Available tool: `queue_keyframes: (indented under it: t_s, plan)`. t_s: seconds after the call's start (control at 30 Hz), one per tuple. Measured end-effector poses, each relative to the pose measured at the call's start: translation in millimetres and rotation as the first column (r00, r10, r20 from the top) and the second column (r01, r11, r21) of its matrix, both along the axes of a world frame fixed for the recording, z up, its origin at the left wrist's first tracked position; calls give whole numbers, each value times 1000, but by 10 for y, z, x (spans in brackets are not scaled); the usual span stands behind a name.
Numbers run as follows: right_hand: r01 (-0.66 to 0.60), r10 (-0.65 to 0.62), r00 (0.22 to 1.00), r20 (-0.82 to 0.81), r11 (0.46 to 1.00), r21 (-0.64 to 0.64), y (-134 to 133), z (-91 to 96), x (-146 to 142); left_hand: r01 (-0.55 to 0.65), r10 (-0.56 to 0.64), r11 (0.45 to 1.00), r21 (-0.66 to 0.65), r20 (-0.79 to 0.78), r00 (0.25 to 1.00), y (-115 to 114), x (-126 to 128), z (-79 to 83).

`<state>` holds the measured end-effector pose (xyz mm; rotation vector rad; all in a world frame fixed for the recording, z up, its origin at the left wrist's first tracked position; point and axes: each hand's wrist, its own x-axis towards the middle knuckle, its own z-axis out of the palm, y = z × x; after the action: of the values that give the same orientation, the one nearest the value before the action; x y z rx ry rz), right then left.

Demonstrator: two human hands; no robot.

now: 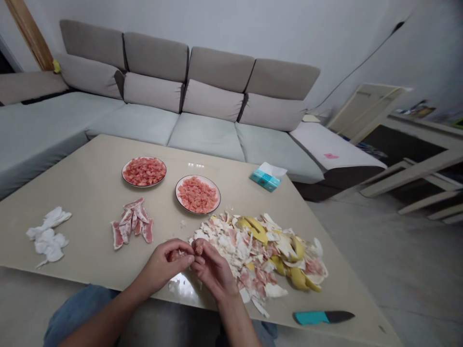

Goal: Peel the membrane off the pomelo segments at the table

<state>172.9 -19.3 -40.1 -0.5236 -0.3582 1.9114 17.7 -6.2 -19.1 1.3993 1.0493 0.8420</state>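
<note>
My left hand (162, 265) is curled around a pink pomelo segment (174, 255), much of it hidden by the fingers. Close beside it, my right hand (217, 274) pinches a small bit of pomelo flesh (198, 247); the fingertips of both hands nearly meet above the table's front edge. Left of my hands lies a small heap of pomelo segments (133, 221) with white membrane on them. Beyond, one plate (177, 195) bears pink pomelo flesh pieces (197, 194), and a second plate (125, 179) holds redder flesh pieces (144, 170).
A spread of pomelo peel and membrane (253, 250) covers the table's right side. A knife (321, 317) with a teal handle lies at the front right edge. Crumpled tissues (49, 238) are at left, a tissue pack (266, 177) at back right. A sofa (202, 130) stands behind the table.
</note>
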Motion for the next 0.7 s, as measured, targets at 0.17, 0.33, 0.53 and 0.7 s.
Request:
queue_keyframes:
  t_s: [0.17,0.33,0.53,0.7]
  plan:
    - [-47,44,998,-41,997,-68,0,-48,-60,-42,46,993,110,-34,998,-16,7,16]
    - [-64,58,996,-65,992,-107,-5,-107,-104,-72,81,983,171,-48,996,-26,-22,42]
    - [22,-31,955,295,999,35,12,-84,-59,-111,111,994,5,49,993,-2,-37,13]
    - [131,-314,573,757,947,294,428,27,169,-118,308,894,-433,401,863,63,-35,-83]
